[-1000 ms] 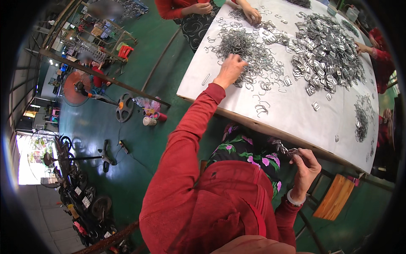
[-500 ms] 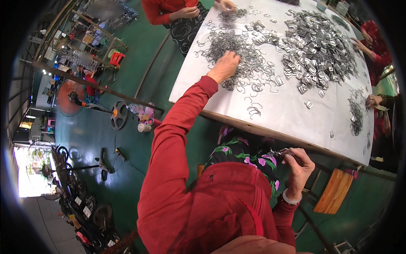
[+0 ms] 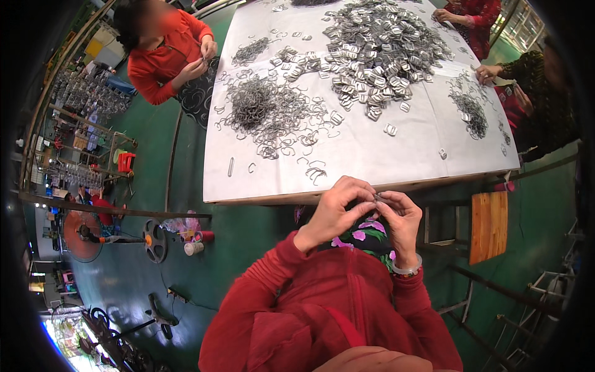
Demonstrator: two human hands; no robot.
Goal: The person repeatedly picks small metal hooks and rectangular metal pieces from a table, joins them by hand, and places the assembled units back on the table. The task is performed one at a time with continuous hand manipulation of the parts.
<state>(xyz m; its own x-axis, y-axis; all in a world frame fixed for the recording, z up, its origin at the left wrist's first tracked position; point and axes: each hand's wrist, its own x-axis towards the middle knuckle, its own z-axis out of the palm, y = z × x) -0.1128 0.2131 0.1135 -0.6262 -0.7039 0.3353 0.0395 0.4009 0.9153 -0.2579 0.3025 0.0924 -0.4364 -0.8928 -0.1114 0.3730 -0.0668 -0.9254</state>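
Just in front of the table's near edge, my left hand and my right hand meet fingertip to fingertip. Both are closed in a pinch on a small dark metal piece, mostly covered by the fingers, so its exact shape is hard to make out. On the white-covered table lies a heap of thin curved wire hooks, with loose ones scattered toward me. Right of it rises a large pile of flat metal buckles.
A co-worker in red sits at the table's left side; other people's hands work along the right. A smaller heap of metal pieces lies near them. A wooden stool stands at right, a fan at left.
My left hand has left the hook heap and come back to meet my right hand, which has risen slightly. The view has shifted. The co-worker in red has brought both hands together off the table.
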